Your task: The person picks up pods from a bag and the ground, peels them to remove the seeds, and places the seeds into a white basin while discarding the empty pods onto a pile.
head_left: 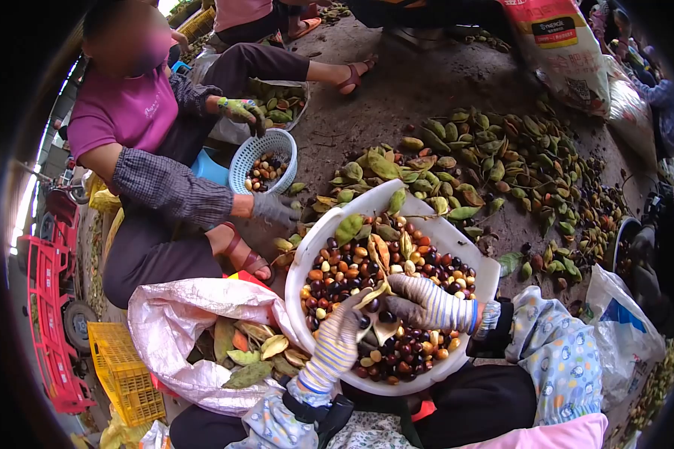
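Both of my hands wear striped, grey-palmed gloves over a white basin (487,280) that holds brown, black and cream seeds (404,359) and some green pods. My left hand (341,333) has its fingers closed on a pale split pod (372,294) near the basin's middle. Close beside it on the right, my right hand (423,301) has its fingers bent together over dark seeds; what they hold, if anything, is hidden. A large green pod (348,229) lies at the basin's far left part.
A pink-white sack (172,314) of opened pods stands left of the basin. Beyond it sits a co-worker (127,112) beside a pale blue basket (288,150). Pods (494,153) cover the ground ahead. A yellow crate (123,367) is at left, a plastic bag (625,322) at right.
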Demonstrator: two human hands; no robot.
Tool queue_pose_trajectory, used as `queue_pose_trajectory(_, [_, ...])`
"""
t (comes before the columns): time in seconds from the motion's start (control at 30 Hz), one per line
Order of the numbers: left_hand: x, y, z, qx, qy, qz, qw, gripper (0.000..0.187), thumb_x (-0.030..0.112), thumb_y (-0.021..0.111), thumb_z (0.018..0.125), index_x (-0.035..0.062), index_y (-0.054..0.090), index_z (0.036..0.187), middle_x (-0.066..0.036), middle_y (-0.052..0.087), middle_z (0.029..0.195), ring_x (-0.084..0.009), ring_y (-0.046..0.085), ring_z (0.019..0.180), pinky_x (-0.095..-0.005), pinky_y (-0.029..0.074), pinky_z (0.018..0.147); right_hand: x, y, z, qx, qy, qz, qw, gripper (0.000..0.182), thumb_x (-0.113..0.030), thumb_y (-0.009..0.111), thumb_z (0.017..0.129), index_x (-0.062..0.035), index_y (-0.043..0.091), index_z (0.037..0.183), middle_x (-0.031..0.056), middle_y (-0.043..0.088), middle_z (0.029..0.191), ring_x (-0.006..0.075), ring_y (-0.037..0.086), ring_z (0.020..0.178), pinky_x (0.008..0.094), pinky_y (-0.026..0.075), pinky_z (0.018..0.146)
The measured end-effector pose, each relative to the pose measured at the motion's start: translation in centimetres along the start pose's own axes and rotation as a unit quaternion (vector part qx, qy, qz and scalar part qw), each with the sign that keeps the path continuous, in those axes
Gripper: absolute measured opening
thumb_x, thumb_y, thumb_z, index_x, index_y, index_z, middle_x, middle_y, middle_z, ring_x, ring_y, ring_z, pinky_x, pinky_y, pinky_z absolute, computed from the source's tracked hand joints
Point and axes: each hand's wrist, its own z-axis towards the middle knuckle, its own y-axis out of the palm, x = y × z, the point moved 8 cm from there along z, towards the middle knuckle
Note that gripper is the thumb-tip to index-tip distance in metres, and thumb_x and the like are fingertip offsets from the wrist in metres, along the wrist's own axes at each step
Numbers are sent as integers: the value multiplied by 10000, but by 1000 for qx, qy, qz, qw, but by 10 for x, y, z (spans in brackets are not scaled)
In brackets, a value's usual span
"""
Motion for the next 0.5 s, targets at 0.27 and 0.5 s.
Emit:
queue_pose_trajectory(0.27, [-10,7,4,-6,29,28,999,500,180,494,930,23,315,1370,-165,489,1260,-192,535,1077,-297,473,844,18,-7,1,94,85,176,976,350,-269,531,928,-2,533,1155,30,608,982,90,550,902,261,456,806])
queue_pose_trajectory(0.5, [1,10,-1,94,107,180,973,616,163,663,807,35,382,1340,-188,616,1071,-308,643,909,-338,506,756,6,-3,1,105,-95,-36,989,351,-195,614,842,-66,542,1159,24,541,1046,127,528,941,274,471,780])
